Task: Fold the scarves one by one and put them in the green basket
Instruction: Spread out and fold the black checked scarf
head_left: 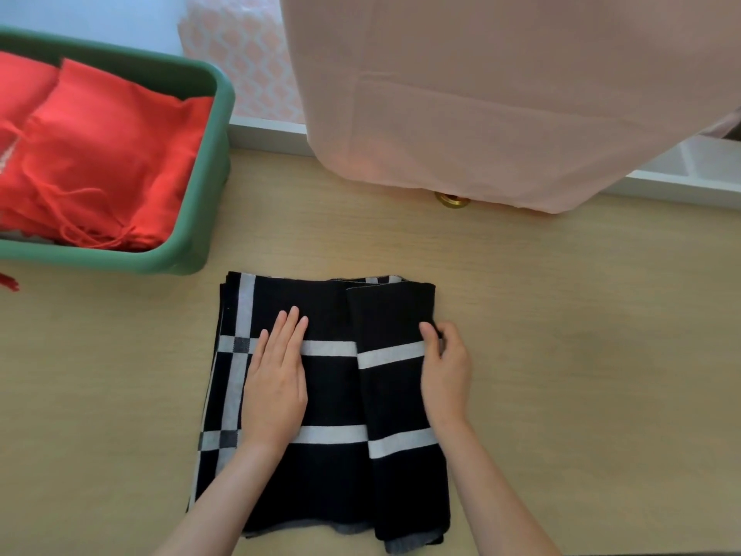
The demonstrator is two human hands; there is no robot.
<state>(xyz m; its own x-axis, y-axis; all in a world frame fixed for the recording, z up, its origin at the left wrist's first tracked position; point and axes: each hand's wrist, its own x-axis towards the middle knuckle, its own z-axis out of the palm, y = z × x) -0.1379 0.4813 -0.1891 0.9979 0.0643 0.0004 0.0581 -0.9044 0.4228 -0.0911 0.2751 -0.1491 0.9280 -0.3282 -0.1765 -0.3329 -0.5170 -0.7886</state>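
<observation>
A black scarf with white stripes [328, 395] lies folded on the wooden table [581, 355], near its front edge. My left hand [276, 379] rests flat on the scarf's left half, fingers straight. My right hand [447, 367] grips the scarf's right edge, thumb on top of a folded-over flap and fingers curled under it. The green basket [200, 218] stands at the far left of the table. A folded red scarf [104, 154] with a fringe lies inside it.
A large pink cloth [501, 94] hangs over the back of the table, with a small brass object [452, 200] showing under its hem. A white ledge [681, 182] runs behind the table. A red tassel [9, 282] lies in front of the basket.
</observation>
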